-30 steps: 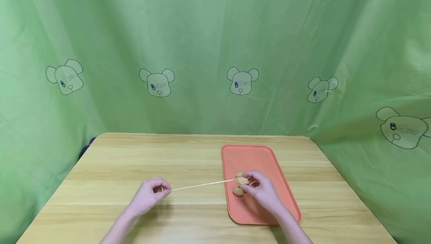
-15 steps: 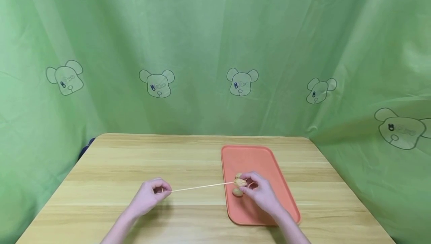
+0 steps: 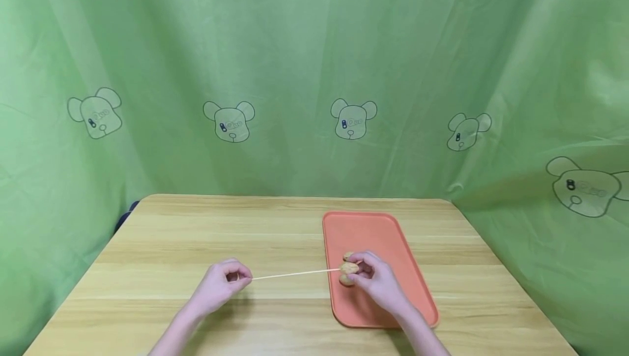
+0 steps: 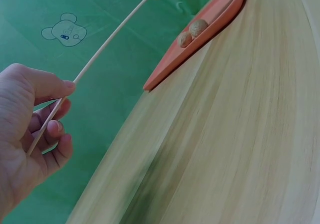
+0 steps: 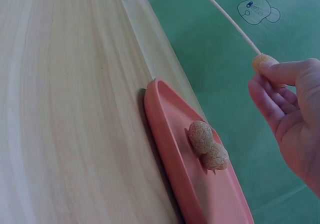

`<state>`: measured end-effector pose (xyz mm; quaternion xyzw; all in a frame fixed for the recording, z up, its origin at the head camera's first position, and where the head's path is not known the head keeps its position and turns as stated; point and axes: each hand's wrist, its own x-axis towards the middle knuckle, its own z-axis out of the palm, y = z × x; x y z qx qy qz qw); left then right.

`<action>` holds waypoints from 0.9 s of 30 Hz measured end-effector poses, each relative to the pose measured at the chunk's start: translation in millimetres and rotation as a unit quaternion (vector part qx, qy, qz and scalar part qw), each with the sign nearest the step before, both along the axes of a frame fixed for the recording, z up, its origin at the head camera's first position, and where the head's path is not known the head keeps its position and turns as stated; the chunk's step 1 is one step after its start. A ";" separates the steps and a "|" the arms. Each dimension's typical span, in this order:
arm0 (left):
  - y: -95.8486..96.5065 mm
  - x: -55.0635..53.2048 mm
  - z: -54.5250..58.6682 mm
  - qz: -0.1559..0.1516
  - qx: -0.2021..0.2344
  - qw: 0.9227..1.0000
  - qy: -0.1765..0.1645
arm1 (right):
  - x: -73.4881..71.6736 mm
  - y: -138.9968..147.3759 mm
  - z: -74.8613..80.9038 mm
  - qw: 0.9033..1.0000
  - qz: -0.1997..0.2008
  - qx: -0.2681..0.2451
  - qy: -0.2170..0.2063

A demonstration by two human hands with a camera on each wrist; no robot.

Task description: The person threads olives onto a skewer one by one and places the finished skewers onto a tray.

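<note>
My left hand (image 3: pixel 218 289) pinches a thin wooden skewer (image 3: pixel 295 274) between thumb and forefinger, and its near end runs back into the palm in the left wrist view. My right hand (image 3: pixel 382 286), over the tray, pinches a tan, wrinkled, ball-shaped food piece (image 3: pixel 348 268) between thumb and fingers. The skewer's far end meets that piece; how deep it goes in cannot be seen. Two more such pieces, one round (image 5: pixel 200 137) and one beside it (image 5: pixel 216 157), sit touching on the coral-red tray (image 3: pixel 361 230).
The tray lies lengthwise on the right part of a wood-grain table (image 3: pixel 221 230). A green curtain (image 3: pixel 290 72) with printed bear heads hangs behind and beside the table.
The right hand has shifted slightly left and toward the body with the food piece, so the visible stretch of skewer between the hands is slightly shorter. The left hand stays nearly still.
</note>
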<state>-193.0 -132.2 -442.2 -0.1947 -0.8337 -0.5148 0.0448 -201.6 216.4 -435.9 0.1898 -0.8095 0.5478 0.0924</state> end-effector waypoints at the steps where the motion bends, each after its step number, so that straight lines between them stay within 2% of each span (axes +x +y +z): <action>1: 0.2 -0.2 -0.1 0.001 0.001 1.000 -0.001 | 0.0 0.2 -0.2 1.000 0.001 0.000 0.003; 5: 0.6 -1.4 -2.5 0.002 0.002 1.000 -0.004 | 0.9 0.7 -0.7 1.000 0.008 -0.006 0.020; 10: 1.2 -0.6 -4.2 -0.001 0.010 1.000 -0.005 | 3.2 0.8 -2.3 0.998 0.034 -0.039 0.032; 16: 3.3 0.6 -2.0 -0.004 0.012 1.000 -0.005 | 4.6 0.9 -2.8 0.995 0.056 -0.076 0.029; 27: 8.2 1.1 2.0 -0.004 0.024 1.000 -0.013 | 2.1 0.0 -6.3 0.989 0.082 -0.109 0.047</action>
